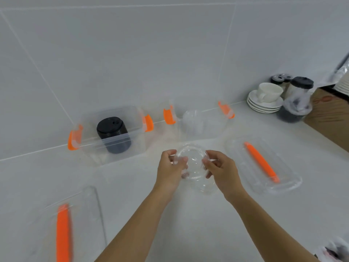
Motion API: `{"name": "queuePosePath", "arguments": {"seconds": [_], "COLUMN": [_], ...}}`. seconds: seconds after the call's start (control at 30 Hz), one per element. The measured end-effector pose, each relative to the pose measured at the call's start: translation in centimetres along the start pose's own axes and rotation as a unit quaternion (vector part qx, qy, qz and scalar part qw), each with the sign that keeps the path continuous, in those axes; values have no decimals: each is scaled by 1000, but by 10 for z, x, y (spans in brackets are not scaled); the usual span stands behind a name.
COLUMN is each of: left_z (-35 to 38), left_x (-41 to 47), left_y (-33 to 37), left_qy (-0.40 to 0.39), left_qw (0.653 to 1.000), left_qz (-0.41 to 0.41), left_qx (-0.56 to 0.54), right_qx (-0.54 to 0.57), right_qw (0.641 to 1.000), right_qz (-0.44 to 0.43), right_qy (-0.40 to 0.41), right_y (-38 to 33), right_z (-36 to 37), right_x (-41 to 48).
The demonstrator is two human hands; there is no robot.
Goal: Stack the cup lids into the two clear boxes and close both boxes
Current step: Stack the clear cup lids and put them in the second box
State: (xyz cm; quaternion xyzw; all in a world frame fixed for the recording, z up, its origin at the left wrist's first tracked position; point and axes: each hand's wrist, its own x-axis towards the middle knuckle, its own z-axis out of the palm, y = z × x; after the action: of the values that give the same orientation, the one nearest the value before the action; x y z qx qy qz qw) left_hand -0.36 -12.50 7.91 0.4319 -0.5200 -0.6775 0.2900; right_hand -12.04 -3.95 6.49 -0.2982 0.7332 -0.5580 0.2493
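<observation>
Both hands hold a stack of clear domed cup lids above the middle of the white counter. Left hand pinches the stack's left rim between thumb and fingers; right hand pinches the right rim likewise.

Left clear box, orange latches, stands open at the counter's back edge against the tiled wall, with a stack of black lids inside. Right clear box, also open, stands beside it holding clear lids.

One box cover with an orange handle lies right of the hands; a second cover lies near the front left edge. White cup on saucers sits at the back right corner.
</observation>
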Motion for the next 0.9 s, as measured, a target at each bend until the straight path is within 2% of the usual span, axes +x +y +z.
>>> {"name": "queuePosePath", "arguments": {"seconds": [0.17,0.43,0.53,0.9], "left_z": [18,33,41,54], "left_x": [13,25,25,30], "left_y": [-7,-30,-38,-54], "left_qy": [-20,-14,-5,38], "left_qw": [994,981,979,969], "left_qz": [-48,-80,-83,-105], "left_qx": [95,177,184,222], "right_qx": [-27,-95,-138,-179], "right_qw": [998,992,988,981], "right_qz": [29,46,44,73], "right_qy": [54,62,46,1], "right_y": [16,48,60,78], "right_z": [-15,-19,-21,-24], "right_x": [8,13,15,21]}}
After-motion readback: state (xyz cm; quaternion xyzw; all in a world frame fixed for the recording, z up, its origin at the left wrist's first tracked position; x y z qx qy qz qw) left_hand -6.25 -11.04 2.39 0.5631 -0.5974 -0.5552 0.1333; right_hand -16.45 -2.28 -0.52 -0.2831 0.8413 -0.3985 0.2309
